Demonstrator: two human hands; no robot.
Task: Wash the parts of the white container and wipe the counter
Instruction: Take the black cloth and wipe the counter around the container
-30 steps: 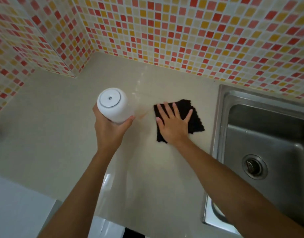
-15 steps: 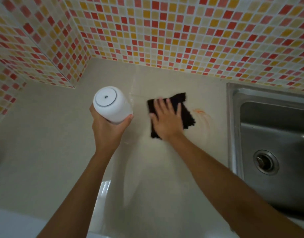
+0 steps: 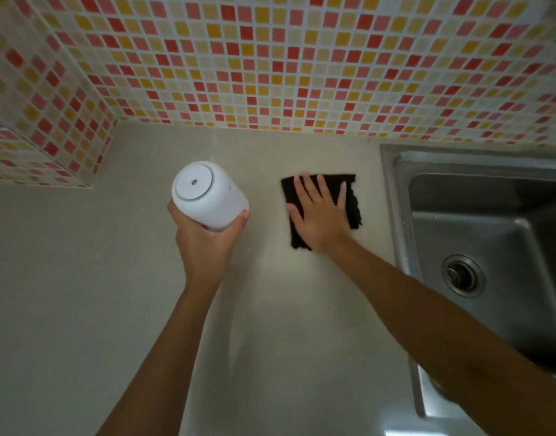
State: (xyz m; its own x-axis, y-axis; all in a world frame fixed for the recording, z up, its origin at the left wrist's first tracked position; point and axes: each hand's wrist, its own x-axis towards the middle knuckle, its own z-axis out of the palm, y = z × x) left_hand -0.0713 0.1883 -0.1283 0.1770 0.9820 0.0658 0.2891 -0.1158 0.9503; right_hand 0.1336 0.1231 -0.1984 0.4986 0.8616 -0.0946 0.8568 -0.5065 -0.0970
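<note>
left hand fingers clamped on white container, held off counter | right hand fingers spread flat on black cloth, slid right toward sink | orange smear gone; wiping nearly done

Two bare forearms, no sleeves; left grip, right grip
</note>
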